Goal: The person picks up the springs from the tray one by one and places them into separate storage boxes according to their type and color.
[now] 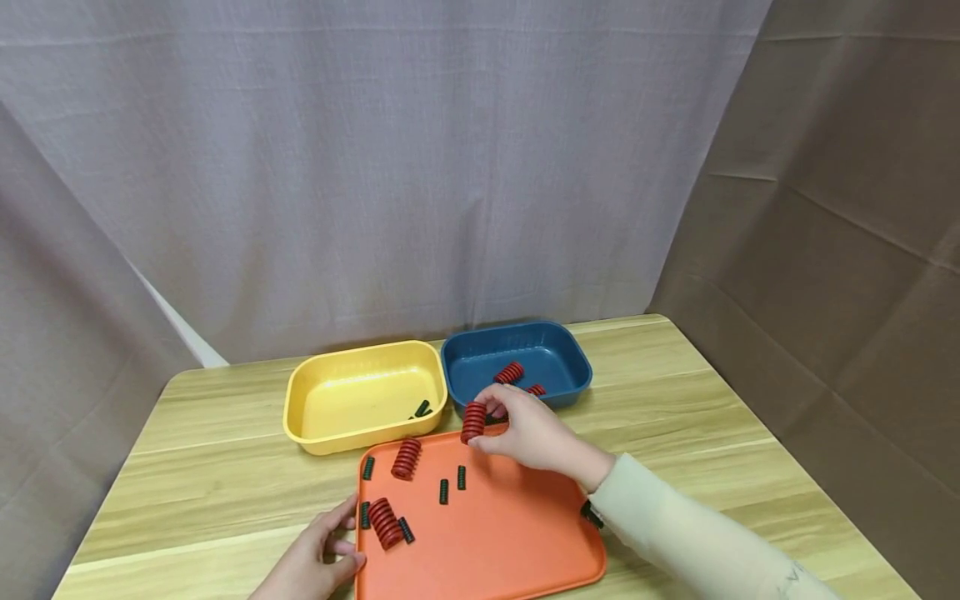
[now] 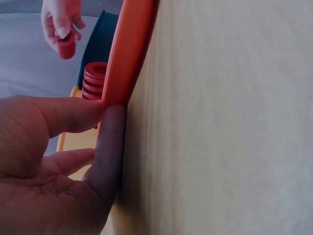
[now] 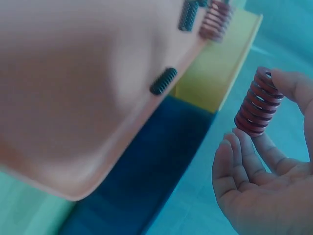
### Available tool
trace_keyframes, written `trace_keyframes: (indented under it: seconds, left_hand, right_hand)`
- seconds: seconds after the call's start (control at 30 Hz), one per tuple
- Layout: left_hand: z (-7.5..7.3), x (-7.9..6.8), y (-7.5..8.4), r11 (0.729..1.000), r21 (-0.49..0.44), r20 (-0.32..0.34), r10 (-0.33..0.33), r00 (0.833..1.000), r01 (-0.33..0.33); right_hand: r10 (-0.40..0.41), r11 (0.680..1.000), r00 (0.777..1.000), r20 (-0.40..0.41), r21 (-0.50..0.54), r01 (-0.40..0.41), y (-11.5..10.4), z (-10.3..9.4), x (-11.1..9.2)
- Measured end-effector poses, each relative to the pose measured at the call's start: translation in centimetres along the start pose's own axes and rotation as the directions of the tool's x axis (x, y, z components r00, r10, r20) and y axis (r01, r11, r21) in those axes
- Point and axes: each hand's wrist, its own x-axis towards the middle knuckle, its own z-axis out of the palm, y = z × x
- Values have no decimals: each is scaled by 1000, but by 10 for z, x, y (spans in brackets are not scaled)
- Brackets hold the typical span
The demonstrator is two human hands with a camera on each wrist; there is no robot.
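Observation:
My right hand [image 1: 528, 429] pinches a red coil spring [image 1: 473, 422] between thumb and fingertips, above the far edge of the orange tray [image 1: 495, 542]. The right wrist view shows that spring [image 3: 259, 102] held by its two ends. At the tray's left side, my left hand [image 1: 311, 554] grips the rim; in the left wrist view the thumb and fingers close on the tray edge [image 2: 128, 54]. Two more red springs, one farther back [image 1: 406, 458] and one nearer [image 1: 386, 523], lie on the tray among several small dark springs [image 1: 443, 492].
Behind the tray stand a yellow bin [image 1: 300, 417] with a few dark springs and a blue bin [image 1: 581, 383] with red springs inside. Another dark spring [image 1: 591, 513] lies at the tray's right edge, partly hidden by the sleeve. Curtains [image 1: 450, 167] hang behind the wooden table [image 1: 720, 467].

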Motion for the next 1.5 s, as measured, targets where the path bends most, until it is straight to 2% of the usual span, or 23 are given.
trace_keyframes:
  seconds: [0.17, 0.4, 0.67, 0.97, 1.5]
  left_hand:
    - [0, -1, 0, 1000, -1, 2, 0, 1000, 0]
    - [-1, -1, 0, 1000, -4, 1, -3, 1000, 3]
    - [-1, 1, -1, 1000, -10, -5, -5, 1000, 5]
    - [1, 2, -1, 1000, 2, -11, 6, 1000, -6]
    - [3, 1, 1, 1000, 9, -6, 6, 1000, -6]
  right_hand:
    - [90, 996, 991, -97, 24, -88, 2, -6, 18]
    - [211, 977, 952, -223, 79, -198, 11, -3, 49]
    - [338, 941, 905, -258, 68, -332, 24, 16, 78]
    - [375, 917, 903, -208, -62, -395, 29, 25, 94]
    - [385, 899, 908, -166, -156, -410, 32, 30, 92]
